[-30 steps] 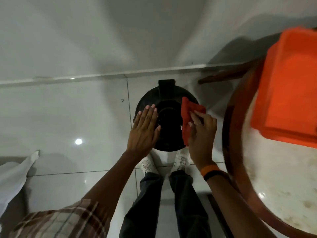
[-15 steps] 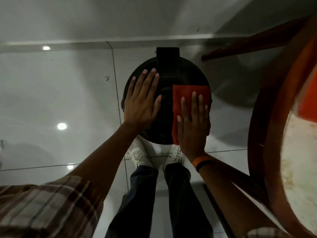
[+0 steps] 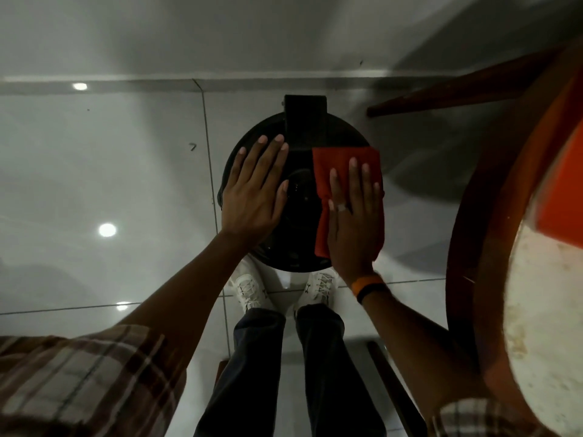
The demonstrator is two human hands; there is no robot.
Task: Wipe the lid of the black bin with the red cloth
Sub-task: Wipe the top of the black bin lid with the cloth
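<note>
On closed black bin lid (image 3: 299,190): left hand (image 3: 252,197) flat, open; right hand (image 3: 353,216) flat, pressing red cloth (image 3: 334,162).

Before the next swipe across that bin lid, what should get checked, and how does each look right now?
1. Red cloth flat on the lid: ok.
2. Right hand pressing the cloth, palm down: ok.
3. Left hand steadying the lid's left side: ok.
4. Centre of the lid uncovered for wiping: ok.
5. Hinge block at the far edge not snagging the cloth: ok.
6. Dirt left on the lid: cannot tell.
</note>
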